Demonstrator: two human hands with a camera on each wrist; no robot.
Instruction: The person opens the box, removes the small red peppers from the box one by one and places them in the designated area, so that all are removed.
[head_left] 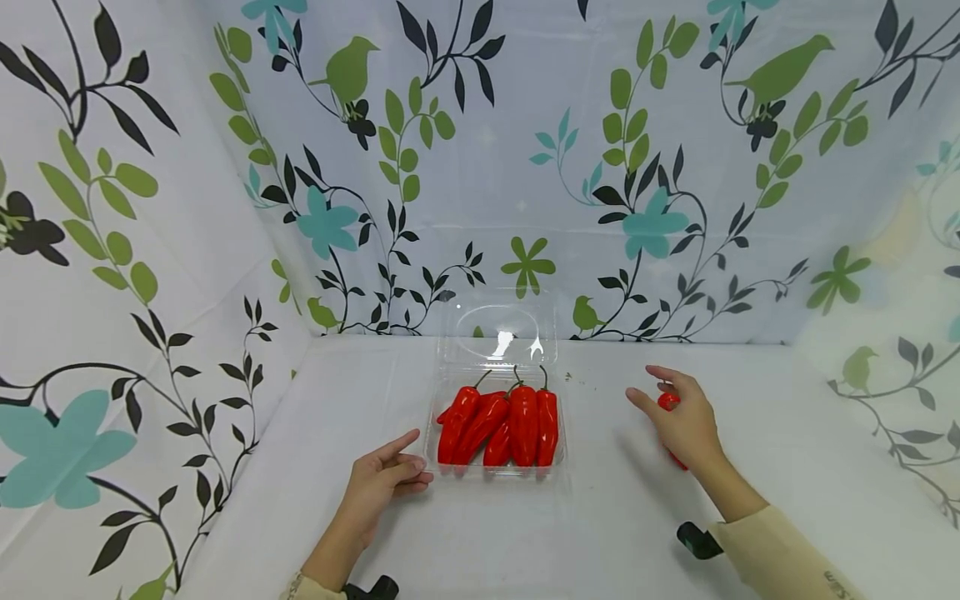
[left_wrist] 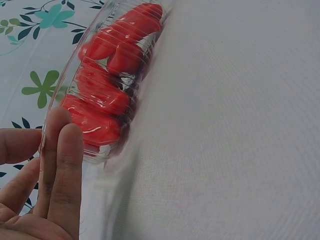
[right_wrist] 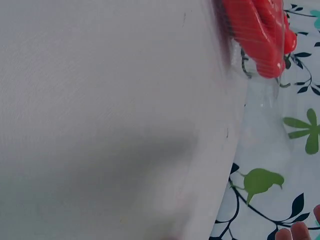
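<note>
A clear plastic clamshell box (head_left: pixel 497 472) stands mid-table with its transparent lid (head_left: pixel 497 329) raised at the back. Several glossy red chili peppers (head_left: pixel 522 425) with dark stems lie side by side in it. My left hand (head_left: pixel 386 483) is beside the box's left side, fingers loosely extended; in the left wrist view its fingertips (left_wrist: pixel 69 137) overlap the box's corner, and contact cannot be told. Farther right, my right hand (head_left: pixel 686 421) hovers over a single red pepper (head_left: pixel 669 402), thumb and fingers spread apart. The hand hides most of that pepper.
A white cloth covers the table (head_left: pixel 495 533). Behind and at both sides rises a patterned curtain (head_left: pixel 495 167) with leaves, birds and flowers. Dark wrist-worn devices (head_left: pixel 699 540) sit below both hands.
</note>
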